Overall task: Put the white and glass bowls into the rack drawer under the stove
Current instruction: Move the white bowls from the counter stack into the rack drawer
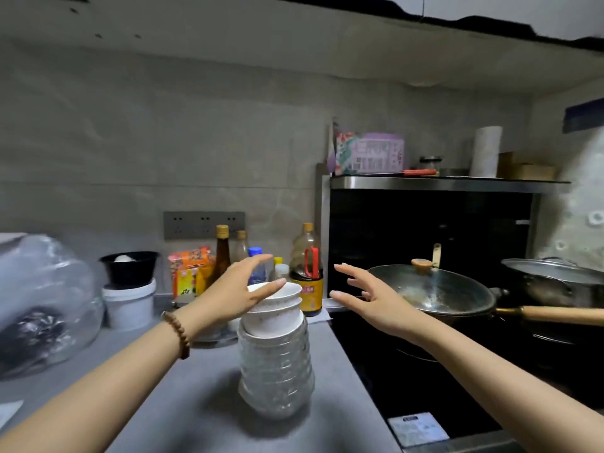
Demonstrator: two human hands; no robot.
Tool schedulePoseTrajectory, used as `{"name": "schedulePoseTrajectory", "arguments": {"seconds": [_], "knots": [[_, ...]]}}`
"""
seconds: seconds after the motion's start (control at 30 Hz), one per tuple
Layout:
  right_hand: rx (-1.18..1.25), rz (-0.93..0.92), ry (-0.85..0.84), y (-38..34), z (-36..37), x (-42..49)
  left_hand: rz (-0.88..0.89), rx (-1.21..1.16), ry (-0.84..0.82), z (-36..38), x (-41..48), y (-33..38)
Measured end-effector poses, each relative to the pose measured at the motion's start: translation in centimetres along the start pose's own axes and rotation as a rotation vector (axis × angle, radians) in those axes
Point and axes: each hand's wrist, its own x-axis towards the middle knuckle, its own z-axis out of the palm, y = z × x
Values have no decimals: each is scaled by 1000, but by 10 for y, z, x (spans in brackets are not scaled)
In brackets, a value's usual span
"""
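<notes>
Fingers (261, 259) spread — bowl stack (276, 348) upright

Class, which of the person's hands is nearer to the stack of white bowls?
Left. The left hand touches the rim of the stack of white bowls; the right hand hovers apart, to its right.

A grey tiled wall (137, 132) is seen behind a grey countertop (183, 397), with a grey socket strip (204, 224) set into it. To the right, a black stove surface (385, 371) is recessed beneath a steel-edged shelf (434, 184). The upper edge is closed off by dark cabinetry (457, 24). The light is dim and even.
</notes>
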Motion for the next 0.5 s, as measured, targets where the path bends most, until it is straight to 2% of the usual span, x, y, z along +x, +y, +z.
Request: {"name": "schedulePoseTrajectory", "arguments": {"seconds": [0.3, 0.5], "knots": [[11, -44, -100, -7, 49, 32, -89, -127, -113, 7, -12, -36], [7, -98, -121, -9, 63, 43, -85, -221, -71, 19, -14, -43]]}}
